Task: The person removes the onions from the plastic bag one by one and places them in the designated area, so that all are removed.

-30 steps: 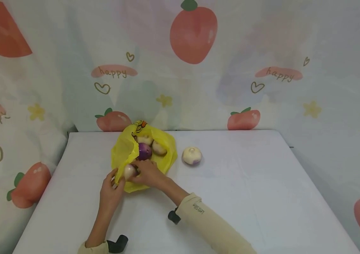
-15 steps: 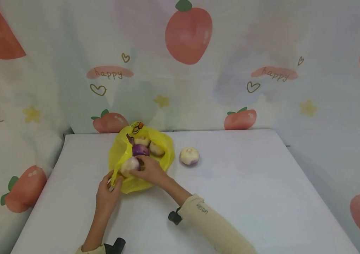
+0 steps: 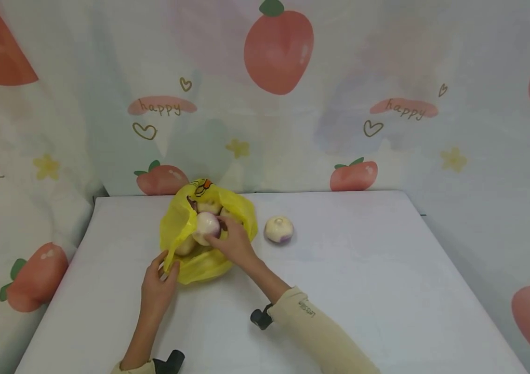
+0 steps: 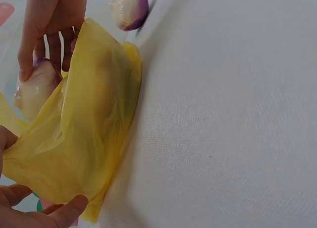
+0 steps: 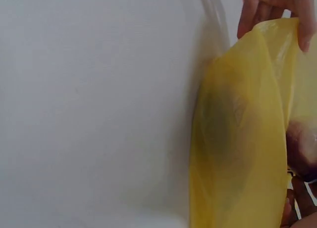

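A yellow plastic bag lies open-mouthed at the back left of the table, with several turnips in it. My left hand pinches the bag's near-left rim between thumb and fingers. Over the bag's mouth, my right hand grips a white-and-purple turnip with thumb and fingertips. This held turnip hides part of what lies behind it. Another turnip shows in the bag, below the held one. In the left wrist view, the right hand holds the turnip just past the bag's raised edge.
One loose turnip sits on the white table, right of the bag. Behind the table hangs a pale curtain printed with fruit, and the same cloth runs along the left side. The table's back edge is close behind the bag.
My right hand has lifted the turnip from the bag's near-left side and moved it right and back over the mouth. The left hand keeps its pinch on the rim.
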`<state>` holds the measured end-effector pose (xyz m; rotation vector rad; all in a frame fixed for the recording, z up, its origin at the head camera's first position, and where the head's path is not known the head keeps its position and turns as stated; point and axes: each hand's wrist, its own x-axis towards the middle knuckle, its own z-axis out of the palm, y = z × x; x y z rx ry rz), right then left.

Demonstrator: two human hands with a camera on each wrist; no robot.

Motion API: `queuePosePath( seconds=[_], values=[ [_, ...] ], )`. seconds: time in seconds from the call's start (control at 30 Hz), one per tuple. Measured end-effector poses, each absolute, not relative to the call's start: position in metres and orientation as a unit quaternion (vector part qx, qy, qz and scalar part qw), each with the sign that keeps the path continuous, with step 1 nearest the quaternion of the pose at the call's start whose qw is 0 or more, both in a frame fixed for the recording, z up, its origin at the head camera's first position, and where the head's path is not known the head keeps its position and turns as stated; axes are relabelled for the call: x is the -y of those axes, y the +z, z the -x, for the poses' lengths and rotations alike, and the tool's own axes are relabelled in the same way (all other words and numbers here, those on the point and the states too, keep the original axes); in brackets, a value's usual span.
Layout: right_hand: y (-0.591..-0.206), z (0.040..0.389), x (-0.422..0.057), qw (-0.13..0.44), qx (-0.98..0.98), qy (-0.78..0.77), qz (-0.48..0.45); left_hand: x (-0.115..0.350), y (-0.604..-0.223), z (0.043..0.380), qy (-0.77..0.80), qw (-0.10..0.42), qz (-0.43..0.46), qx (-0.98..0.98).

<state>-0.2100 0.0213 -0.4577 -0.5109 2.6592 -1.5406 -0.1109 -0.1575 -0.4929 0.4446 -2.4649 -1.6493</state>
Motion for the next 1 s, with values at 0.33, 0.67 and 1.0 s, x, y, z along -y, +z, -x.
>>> queuePosePath(
  seconds=[0.33, 0.67, 1.0],
  values=[
    [-0.446, 0.213, -0.035, 0.014, -0.847, -0.519, 0.116, 0.159, -0.493, 0.112, -0.552, 0.078, -0.148, 0.817],
    [-0.447, 0.216, -0.062, 0.031, -0.824, -0.560, 0.079, 0.160, -0.496, 0.112, -0.559, 0.076, -0.145, 0.813],
    [-0.442, 0.219, -0.081, 0.005, -0.810, -0.582, 0.069, 0.160, -0.495, 0.110, -0.562, 0.071, -0.146, 0.811]
  ],
)
